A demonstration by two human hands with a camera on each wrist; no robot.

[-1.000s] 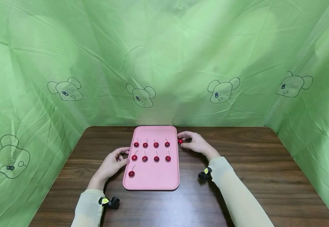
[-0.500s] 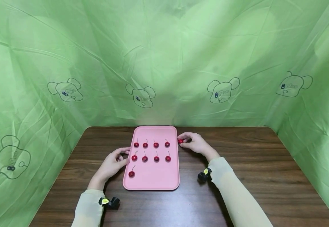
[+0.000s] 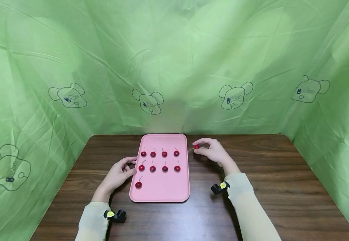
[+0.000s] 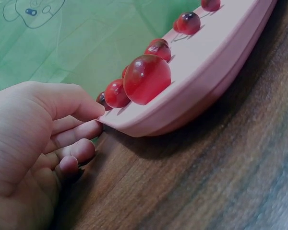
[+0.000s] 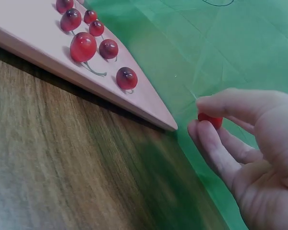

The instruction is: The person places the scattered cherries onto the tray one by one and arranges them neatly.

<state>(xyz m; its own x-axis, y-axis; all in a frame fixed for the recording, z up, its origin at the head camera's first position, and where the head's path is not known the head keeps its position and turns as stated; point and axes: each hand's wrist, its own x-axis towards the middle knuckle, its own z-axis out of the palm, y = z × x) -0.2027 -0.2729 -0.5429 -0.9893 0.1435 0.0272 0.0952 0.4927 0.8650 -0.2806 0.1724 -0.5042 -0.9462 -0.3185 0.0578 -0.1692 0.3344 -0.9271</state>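
A pink rectangular tray (image 3: 165, 194) lies on the table, bearing several red cherries with stems. They stand in two rows across it, with a lone cherry (image 3: 138, 184) at the near left. My left hand (image 3: 118, 174) pinches the tray's left rim; the left wrist view shows its thumb and index finger meeting at the tray corner (image 4: 129, 125). Just off the tray's far right side, my right hand (image 3: 215, 152) pinches another cherry (image 3: 196, 146) between thumb and fingers. Its stem points left toward the rim. Fingers partly cover this held cherry (image 5: 212, 120) in the right wrist view.
The dark wooden table (image 3: 282, 187) extends on both sides of the tray. A green cloth (image 3: 186, 67) printed with bear-head outlines hangs behind and along the sides. Each wrist wears a small black camera, one on the left (image 3: 120, 216) and one on the right (image 3: 216, 189).
My right hand has moved slightly right and away from the tray's edge with the cherry, whose stem now shows. The left hand keeps its place on the rim.
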